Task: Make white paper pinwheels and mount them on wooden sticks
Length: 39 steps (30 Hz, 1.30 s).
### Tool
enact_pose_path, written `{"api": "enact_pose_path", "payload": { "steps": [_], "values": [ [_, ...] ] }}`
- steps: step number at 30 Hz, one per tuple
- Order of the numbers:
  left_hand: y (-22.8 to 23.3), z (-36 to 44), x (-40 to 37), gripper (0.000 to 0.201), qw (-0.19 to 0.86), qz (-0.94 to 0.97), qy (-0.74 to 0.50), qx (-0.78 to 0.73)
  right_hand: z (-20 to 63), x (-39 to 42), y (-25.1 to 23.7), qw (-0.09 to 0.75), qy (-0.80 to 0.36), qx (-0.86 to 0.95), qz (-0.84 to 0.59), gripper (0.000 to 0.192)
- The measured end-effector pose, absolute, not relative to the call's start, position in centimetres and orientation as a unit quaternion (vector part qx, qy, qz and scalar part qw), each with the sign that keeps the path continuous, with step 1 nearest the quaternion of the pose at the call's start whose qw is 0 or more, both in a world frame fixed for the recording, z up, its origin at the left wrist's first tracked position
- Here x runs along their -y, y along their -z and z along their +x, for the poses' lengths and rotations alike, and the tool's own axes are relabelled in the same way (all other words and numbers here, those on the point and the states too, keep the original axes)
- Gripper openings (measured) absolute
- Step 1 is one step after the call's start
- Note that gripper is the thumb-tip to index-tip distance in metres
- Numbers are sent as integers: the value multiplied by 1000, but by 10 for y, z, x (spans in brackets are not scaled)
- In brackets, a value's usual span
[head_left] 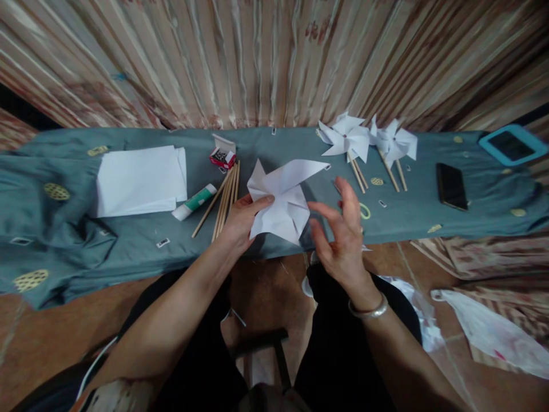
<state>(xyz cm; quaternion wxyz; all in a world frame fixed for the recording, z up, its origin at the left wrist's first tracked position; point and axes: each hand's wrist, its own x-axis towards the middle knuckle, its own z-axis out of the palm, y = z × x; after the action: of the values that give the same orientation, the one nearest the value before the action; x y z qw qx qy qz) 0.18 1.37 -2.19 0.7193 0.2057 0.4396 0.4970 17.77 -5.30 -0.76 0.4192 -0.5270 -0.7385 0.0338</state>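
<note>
A white paper pinwheel with partly folded blades is held above the near side of the table by my left hand. The left thumb presses on its middle, and the other fingers are hidden behind the paper. To its right is my right hand, fingers spread and curved, the index fingertip close to the paper's edge; whether they touch I cannot tell. Just beyond that hand lie scissors with a light green handle, partly hidden. Several wooden sticks lie left of the pinwheel.
White paper sheets, a green-and-white tube and an open red box of small metal pieces lie on the left. Finished pinwheels on sticks lie at the back right, near a phone and a blue-framed tablet. A curtain hangs behind.
</note>
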Motion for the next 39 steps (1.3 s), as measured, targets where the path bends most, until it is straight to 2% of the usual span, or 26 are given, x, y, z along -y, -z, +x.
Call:
{"api": "enact_pose_path", "payload": {
  "steps": [4,10,14,17,20,23,29,39],
  "values": [
    [19,3,-11,25,723,216,-487,-439,169,57,8,384,-44,781,-490,24],
    [11,11,-2,29,715,228,-498,-435,162,51,13,405,-69,751,-518,12],
    [13,15,-3,34,715,222,-506,-429,159,47,13,413,-64,733,-537,15],
    [17,14,-7,37,715,215,-510,-427,164,47,10,408,-50,738,-535,24],
    [18,11,-11,37,714,220,-512,-423,172,48,6,373,-46,759,-532,32],
    [17,8,-13,34,714,223,-505,-431,175,50,4,345,-61,784,-513,31],
    [18,11,-10,35,710,238,-509,-425,168,51,5,365,-88,772,-513,14],
    [16,26,-4,37,691,261,-531,-415,153,43,11,403,-23,693,-598,13]
  ]
}}
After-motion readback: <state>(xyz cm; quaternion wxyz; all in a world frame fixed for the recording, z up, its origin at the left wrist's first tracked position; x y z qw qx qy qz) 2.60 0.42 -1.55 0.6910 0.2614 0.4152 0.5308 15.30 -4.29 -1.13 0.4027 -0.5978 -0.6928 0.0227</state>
